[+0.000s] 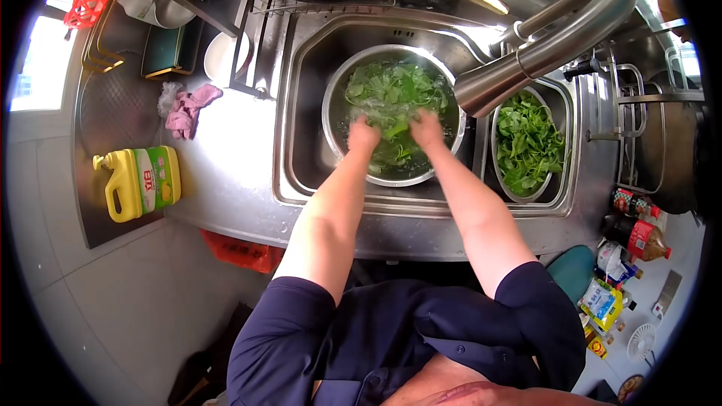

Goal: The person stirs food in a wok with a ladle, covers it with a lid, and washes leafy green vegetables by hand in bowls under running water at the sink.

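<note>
A round metal basin (328, 116) stands in the larger sink bowl, filled with water and leafy greens (395, 84). My left hand (364, 135) reaches into the left side of the basin, among the leaves. On the right side, my right hand (426, 131) is dipped in as well, a short gap from the left. Water, leaves and motion blur hide the fingers of both hands, so their grip does not show. More leafy greens (529, 139) lie heaped in an oval strainer (494, 152) in the smaller sink bowl to the right.
A large metal faucet (519, 68) arches over the right part of the sink (307, 173). On the left counter are a yellow detergent jug (143, 180), a pink cloth (188, 111) and a white bowl (223, 56). Bottles (638, 237) and packets (602, 302) are at the lower right.
</note>
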A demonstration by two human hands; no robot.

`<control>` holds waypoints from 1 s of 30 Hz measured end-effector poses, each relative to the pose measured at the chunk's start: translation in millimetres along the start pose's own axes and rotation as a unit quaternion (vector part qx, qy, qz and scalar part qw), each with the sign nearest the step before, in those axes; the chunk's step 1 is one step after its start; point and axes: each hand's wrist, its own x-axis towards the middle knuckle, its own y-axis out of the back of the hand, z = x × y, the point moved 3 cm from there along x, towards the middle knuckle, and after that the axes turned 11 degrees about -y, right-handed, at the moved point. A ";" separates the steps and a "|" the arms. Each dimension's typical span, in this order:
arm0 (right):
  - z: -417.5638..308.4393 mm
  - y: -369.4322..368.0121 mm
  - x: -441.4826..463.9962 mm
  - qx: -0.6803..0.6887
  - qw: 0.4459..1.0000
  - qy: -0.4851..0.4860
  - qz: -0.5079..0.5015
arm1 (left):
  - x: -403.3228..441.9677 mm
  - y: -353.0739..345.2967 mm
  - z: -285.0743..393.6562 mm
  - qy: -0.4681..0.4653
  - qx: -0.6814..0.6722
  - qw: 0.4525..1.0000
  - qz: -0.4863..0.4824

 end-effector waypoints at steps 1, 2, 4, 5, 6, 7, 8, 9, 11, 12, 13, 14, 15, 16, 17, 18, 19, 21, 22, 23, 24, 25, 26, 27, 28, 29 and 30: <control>17.1 -37.7 9.8 0.018 0.998 0.053 0.029 | 4.7 -18.8 -10.2 0.017 -0.132 0.990 0.049; 6.9 -44.8 5.7 0.263 0.942 -0.022 -0.206 | -5.9 -23.5 12.0 0.048 -0.232 0.972 -0.005; -24.9 8.6 -11.4 0.328 0.899 -0.092 -0.275 | -17.2 -4.6 46.4 0.049 -0.450 0.886 -0.102; -49.2 46.4 -28.7 0.360 0.871 -0.128 -0.309 | -25.1 8.5 59.4 0.051 -0.548 0.822 -0.148; -57.5 70.6 -33.2 0.384 0.863 -0.125 -0.304 | -31.1 25.6 72.3 0.005 -0.546 0.817 -0.186; -60.1 94.2 -38.3 0.409 0.853 -0.125 -0.299 | -62.0 62.4 116.5 -0.021 -0.530 0.826 -0.190; -70.8 119.2 -46.7 0.424 0.834 -0.085 -0.343 | -71.8 79.1 132.7 -0.054 -0.539 0.815 -0.207; -73.0 131.0 -49.4 0.437 0.826 -0.050 -0.353 | -77.8 87.7 140.1 -0.084 -0.548 0.802 -0.224; -63.9 113.5 -43.3 0.522 0.747 -0.088 -0.403 | -65.8 79.4 124.1 -0.074 -0.515 0.831 -0.198; -46.2 83.4 -32.2 0.404 0.860 -0.040 -0.309 | -57.0 69.0 107.4 -0.066 -0.497 0.845 -0.187; -33.2 60.2 -24.6 0.271 0.941 0.010 -0.202 | -42.4 54.4 78.4 -0.026 -0.408 0.910 -0.064; -33.2 58.2 -31.6 0.304 0.926 -0.003 -0.225 | -36.3 45.2 67.4 -0.027 -0.431 0.900 -0.054; -44.4 62.8 -42.4 0.323 0.901 -0.071 -0.279 | -32.0 39.7 65.3 -0.028 -0.458 0.887 -0.041; -45.7 62.0 -46.9 0.368 0.879 -0.096 -0.286 | -39.7 37.3 70.3 -0.009 -0.475 0.878 -0.064; -51.0 65.8 -58.4 0.415 0.853 -0.125 -0.289 | -53.2 38.9 81.6 0.011 -0.487 0.868 -0.090; -58.7 72.8 -67.1 0.410 0.847 -0.142 -0.305 | -61.4 42.8 98.2 0.025 -0.501 0.857 -0.116; -72.7 84.7 -79.3 0.405 0.842 -0.158 -0.320 | -70.4 43.7 110.8 0.022 -0.544 0.825 -0.151; -68.2 76.8 -76.4 0.452 0.858 -0.051 -0.239 | -97.1 40.9 129.9 0.019 -0.623 0.749 -0.225; -63.2 77.1 -72.5 0.474 0.855 -0.006 -0.210 | -106.0 52.0 131.4 0.082 -0.596 0.758 -0.254; -58.6 82.2 -70.2 0.495 0.850 0.038 -0.177 | -114.4 60.8 137.1 0.068 -0.615 0.737 -0.272; -52.2 85.4 -68.1 0.488 0.857 -0.009 -0.165 | -119.3 68.8 141.4 0.024 -0.552 0.785 -0.280; -53.7 99.4 -74.2 0.444 0.874 -0.085 -0.180 | -121.6 74.5 142.4 -0.020 -0.485 0.826 -0.286; -52.4 108.0 -76.8 0.455 0.871 -0.096 -0.158 | -118.5 78.9 138.0 -0.033 -0.442 0.864 -0.240; -51.4 115.8 -78.4 0.465 0.868 -0.104 -0.139 | -113.6 85.1 133.4 -0.048 -0.396 0.897 -0.191; -52.3 128.3 -82.7 0.488 0.859 -0.087 -0.129 | -100.7 85.8 117.0 -0.041 -0.402 0.902 -0.152; -45.3 135.3 -82.9 0.481 0.864 -0.090 -0.121 | -86.8 84.6 97.4 -0.033 -0.406 0.906 -0.112; -36.3 147.0 -84.5 0.498 0.855 -0.081 -0.121 | -80.2 86.0 88.3 -0.037 -0.391 0.915 -0.096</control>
